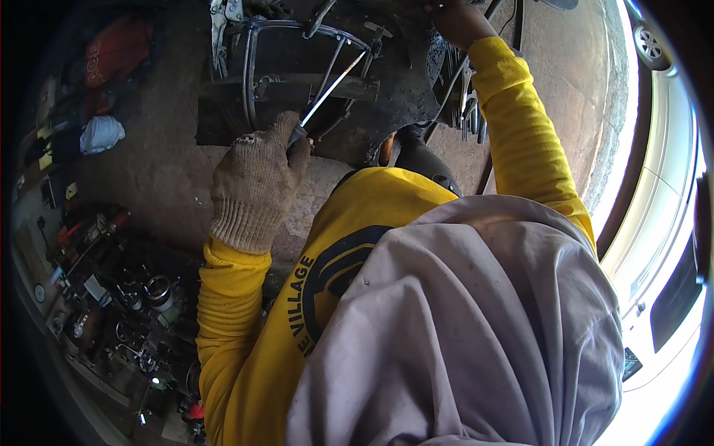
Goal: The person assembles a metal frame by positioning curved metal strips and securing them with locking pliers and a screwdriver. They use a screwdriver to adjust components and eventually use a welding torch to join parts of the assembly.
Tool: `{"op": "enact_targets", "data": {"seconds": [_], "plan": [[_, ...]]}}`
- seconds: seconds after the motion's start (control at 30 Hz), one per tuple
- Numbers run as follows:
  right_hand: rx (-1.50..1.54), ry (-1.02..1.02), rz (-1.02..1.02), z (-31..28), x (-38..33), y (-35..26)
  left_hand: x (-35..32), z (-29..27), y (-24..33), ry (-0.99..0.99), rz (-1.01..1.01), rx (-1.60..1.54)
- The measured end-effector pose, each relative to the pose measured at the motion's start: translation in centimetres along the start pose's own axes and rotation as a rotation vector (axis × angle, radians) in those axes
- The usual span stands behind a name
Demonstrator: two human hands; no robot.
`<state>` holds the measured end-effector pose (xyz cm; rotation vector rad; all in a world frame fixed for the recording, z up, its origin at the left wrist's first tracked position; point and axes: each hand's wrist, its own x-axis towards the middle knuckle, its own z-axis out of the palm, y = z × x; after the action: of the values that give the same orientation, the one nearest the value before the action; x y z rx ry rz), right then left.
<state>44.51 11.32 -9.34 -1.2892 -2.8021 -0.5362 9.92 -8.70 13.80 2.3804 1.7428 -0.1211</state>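
My left hand (256,175), in a knitted work glove, is closed round a dark holder (297,134). From the holder a slim pale welding rod (327,94) slants up and right, its far end orange-brown. That end lies close to the corner of a curved metal frame (249,70) on a dark worktop (286,115). Locking pliers (219,33) grip the frame's left side, and another clamp (318,18) sits at its top. My bare right hand (462,24) reaches to the top edge of the view, next to the worktop's far right; its fingers are mostly hidden.
Pliers and rod-like tools (470,104) hang along the worktop's right side. Cluttered machine parts (149,297) lie at the lower left. A red cloth item (115,52) and a white bundle (102,134) are at the far left. A light-coloured car (662,186) stands at the right.
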Motion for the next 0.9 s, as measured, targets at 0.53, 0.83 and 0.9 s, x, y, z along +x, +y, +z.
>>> {"op": "enact_targets", "data": {"seconds": [0.53, 0.83, 0.9], "plan": [[0.803, 0.453, 0.612, -16.1, -3.1, -4.4, 2.3, -4.9, 2.9, -0.194, -0.066, 0.15], [2.008, -0.368, 0.76, -25.4, -5.5, -12.9, 3.0, -5.4, 1.7, -0.178, 0.063, 0.197], [2.286, -0.554, 0.636, -25.4, -3.9, -15.5, 2.5, -5.6, 1.8, -0.092, 0.09, 0.196]]}}
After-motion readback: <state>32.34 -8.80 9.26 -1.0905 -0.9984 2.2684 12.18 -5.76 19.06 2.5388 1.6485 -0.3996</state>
